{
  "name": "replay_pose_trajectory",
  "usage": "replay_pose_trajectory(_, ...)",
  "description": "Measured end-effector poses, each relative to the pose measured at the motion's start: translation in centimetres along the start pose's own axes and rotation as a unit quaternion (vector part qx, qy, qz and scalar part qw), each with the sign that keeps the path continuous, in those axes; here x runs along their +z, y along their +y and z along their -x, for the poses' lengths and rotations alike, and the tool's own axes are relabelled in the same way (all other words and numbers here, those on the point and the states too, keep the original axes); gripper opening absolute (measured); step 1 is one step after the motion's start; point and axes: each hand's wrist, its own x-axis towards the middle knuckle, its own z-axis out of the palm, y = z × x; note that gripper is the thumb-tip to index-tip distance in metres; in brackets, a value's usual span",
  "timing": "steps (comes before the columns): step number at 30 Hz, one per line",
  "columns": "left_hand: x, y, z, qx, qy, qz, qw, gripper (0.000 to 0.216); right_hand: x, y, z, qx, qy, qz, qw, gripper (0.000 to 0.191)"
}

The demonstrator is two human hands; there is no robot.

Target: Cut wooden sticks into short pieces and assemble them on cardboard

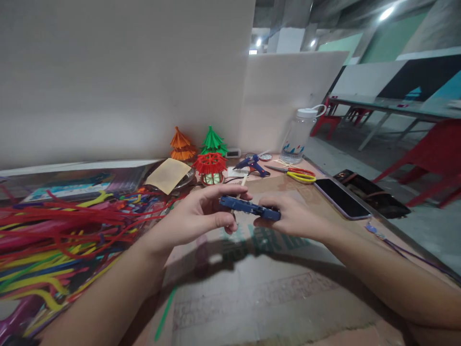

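A heap of pipe cleaners [54, 230] covers the left side of the counter [252, 293]. Just right of it the left hand [201, 214] pinches one end of a blue strip [250, 207], thumb on top. The right hand [293, 217] grips the other end, so the strip sits level above the counter between them. It looks light, narrow and probably bendy, best held by its ends. Scissors [300, 174] and a phone [340, 198] lie farther right.

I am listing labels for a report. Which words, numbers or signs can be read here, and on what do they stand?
No text reads clearly.
Teal characters on the grey table mat: blurred, partly covered.
Blue and red mark on the clear plastic water bottle: too small.
Display of the small white box: too small.
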Motion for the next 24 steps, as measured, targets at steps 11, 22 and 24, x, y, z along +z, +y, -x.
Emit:
replay_pose_trajectory(11, 0.0, -0.3, -0.4, -0.012, 0.036, 0.024, 0.999, 0.038, 0.8, 0.5, -0.1, 0.002, -0.006, -0.006, 1.000, 0.025)
replay_pose_trajectory(22, -0.1, -0.3, -0.4, -0.048, 0.031, 0.024, 0.998, 0.040, 1.8, 0.4, -0.2, 0.006, 0.006, -0.020, 1.000, 0.028)
replay_pose_trajectory(24, -0.3, -0.6, -0.5, -0.056, 0.025, 0.024, 0.998, 0.040, 2.4, 0.8, -0.3, 0.003, 0.011, -0.030, 0.999, 0.029)
